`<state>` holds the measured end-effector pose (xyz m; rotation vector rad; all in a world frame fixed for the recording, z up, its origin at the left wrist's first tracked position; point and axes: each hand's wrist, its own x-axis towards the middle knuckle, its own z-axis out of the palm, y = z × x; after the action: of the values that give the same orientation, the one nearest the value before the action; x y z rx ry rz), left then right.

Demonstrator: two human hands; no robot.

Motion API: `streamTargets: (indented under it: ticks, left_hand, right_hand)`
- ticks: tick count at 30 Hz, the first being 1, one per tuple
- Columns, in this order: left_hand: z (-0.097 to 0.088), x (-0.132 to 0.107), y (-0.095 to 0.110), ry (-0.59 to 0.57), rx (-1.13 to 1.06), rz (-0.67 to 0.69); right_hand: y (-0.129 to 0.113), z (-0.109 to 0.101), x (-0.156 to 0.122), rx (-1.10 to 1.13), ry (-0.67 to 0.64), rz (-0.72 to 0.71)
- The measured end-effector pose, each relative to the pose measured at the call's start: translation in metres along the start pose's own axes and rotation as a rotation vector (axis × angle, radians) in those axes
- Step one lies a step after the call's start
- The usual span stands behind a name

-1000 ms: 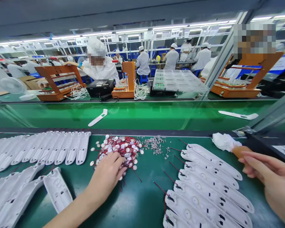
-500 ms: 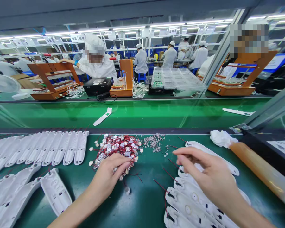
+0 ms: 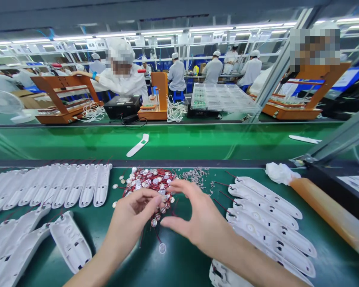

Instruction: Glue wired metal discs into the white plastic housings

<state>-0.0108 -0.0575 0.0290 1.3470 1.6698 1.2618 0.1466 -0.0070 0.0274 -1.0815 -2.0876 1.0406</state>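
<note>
My left hand (image 3: 128,217) is closed in a pinch in front of the pile, with a small round wired disc (image 3: 163,198) at its fingertips. Just to its right, my right hand (image 3: 205,223) has thumb and fingers spread apart around bare air, close to that disc. Behind both hands lies a heap of silvery discs with red wires (image 3: 146,179). One loose disc (image 3: 162,248) rests on the green mat below my fingers. Tiny metal parts (image 3: 196,175) are scattered beside the heap.
White plastic shells stand in a row (image 3: 86,185) at left, with more shells (image 3: 70,239) nearer. Wired shells (image 3: 266,199) lie at right beside a brown-and-clear roll (image 3: 326,215). A green conveyor belt (image 3: 212,141) carries white pieces; co-workers sit beyond.
My right hand has moved left from over the right-hand shells to beside my left hand, and its fingers have spread. The white pieces on the belt have shifted right.
</note>
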Motion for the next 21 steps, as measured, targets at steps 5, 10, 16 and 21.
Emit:
streamTargets:
  ticks: [5, 10, 16, 21]
  left_hand:
    - [0.012, -0.014, 0.009, 0.002, -0.015, 0.039]
    - [0.032, -0.023, -0.016, -0.309, 0.277, 0.154]
    - [0.044, -0.016, -0.058, -0.37, 0.709, 0.477]
    - [0.043, -0.006, -0.069, -0.341, 0.721, 0.63]
  right_hand:
    - [0.005, 0.007, -0.018, -0.164, 0.202, -0.3]
    - [0.022, -0.029, -0.046, -0.34, 0.294, -0.448]
    - [0.088, -0.108, -0.065, -0.549, 0.626, -0.104]
    - [0.14, -0.135, -0.058, -0.644, 0.756, 0.061]
